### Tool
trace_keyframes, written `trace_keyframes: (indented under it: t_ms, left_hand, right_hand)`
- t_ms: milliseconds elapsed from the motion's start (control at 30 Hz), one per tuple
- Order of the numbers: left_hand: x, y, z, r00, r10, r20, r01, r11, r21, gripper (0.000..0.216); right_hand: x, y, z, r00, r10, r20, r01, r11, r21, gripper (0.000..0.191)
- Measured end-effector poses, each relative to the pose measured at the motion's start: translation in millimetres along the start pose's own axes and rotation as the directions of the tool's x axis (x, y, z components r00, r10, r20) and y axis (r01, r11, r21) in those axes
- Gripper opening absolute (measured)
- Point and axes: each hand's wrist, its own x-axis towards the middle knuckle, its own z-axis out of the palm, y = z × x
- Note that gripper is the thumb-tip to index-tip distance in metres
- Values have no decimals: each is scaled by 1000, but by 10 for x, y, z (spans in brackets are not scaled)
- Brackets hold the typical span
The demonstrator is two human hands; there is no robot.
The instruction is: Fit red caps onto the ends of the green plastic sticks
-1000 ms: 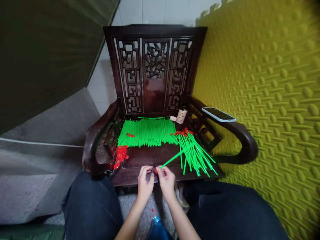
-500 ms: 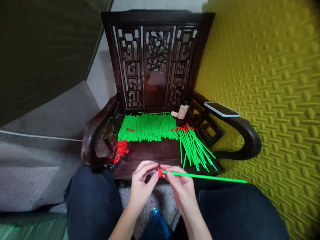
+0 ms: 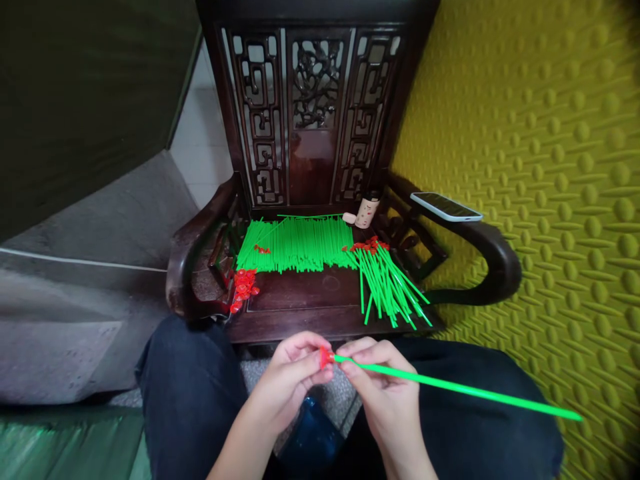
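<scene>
the left hand (image 3: 299, 365) pinches a flared red plastic cap (image 3: 325, 358) between thumb and fingers, its wide side turned left and its narrow neck turned right; the right hand (image 3: 387, 377) grips a slender green plastic stick (image 3: 475, 388) close to its left end, the long remainder slanting out to the right and nearer over the dark-trousered thigh (image 3: 480, 433); cap and stick meet end to end between the two hands, in front of the near edge of the carved wooden chair (image 3: 300, 292); the step in hand looks to be the joining of this one pair, though whether the stick's tip is fully seated in the neck is too small to tell; the next move seems to call for both hands holding the two parts in one line, with a firm push or twist from the right and a pinch on the left light enough not to crush the thin flare; on the seat, loose red caps (image 3: 244, 287) lie in a heap at the left, a broad row of green sticks (image 3: 300, 248) spans the far part, and at the right a fanned bundle of capped sticks (image 3: 393, 290) lies with its red ends far and its bare ends near.
</scene>
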Motion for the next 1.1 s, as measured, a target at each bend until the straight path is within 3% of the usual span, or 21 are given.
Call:
trace_keyframes:
  t_ms: [133,267,467,767,867,933,1033,1100]
  left_hand:
    - [-30,16,-50,995,-70,77,75,995,-65,16]
    - [-71,32,-82,992,-67,106,72,996,-47,15]
    - [-118,66,-91,999,-17,49,15,999,30,15]
    - [-163,92,-48,999,18,28,-18,1000,-7,16]
    - [-177,113,2,995,67,68,-64,997,-47,12]
    - [-193,124,41,987,110,115,-100,991,-87,10]
    - [-215,120,79,979,109,171,-92,990,-108,8]
    - [-214,108,77,982,75,171,-60,994,-92,8]
  right_hand:
    - [-26,-69,10,995,15,95,-17,1000,16,15]
    - [18,-187,-10,972,62,226,-60,998,-16,16]
    - [125,-331,-30,925,124,359,-81,988,-135,17]
    - [172,-432,6,916,100,389,28,950,-311,18]
    - [108,-355,50,948,44,314,31,973,-230,20]
    - [60,-277,97,974,51,220,-36,997,-72,20]
    - [19,-190,159,967,206,152,-234,951,200,15]
    - [18,-177,175,941,300,156,-334,902,275,13]
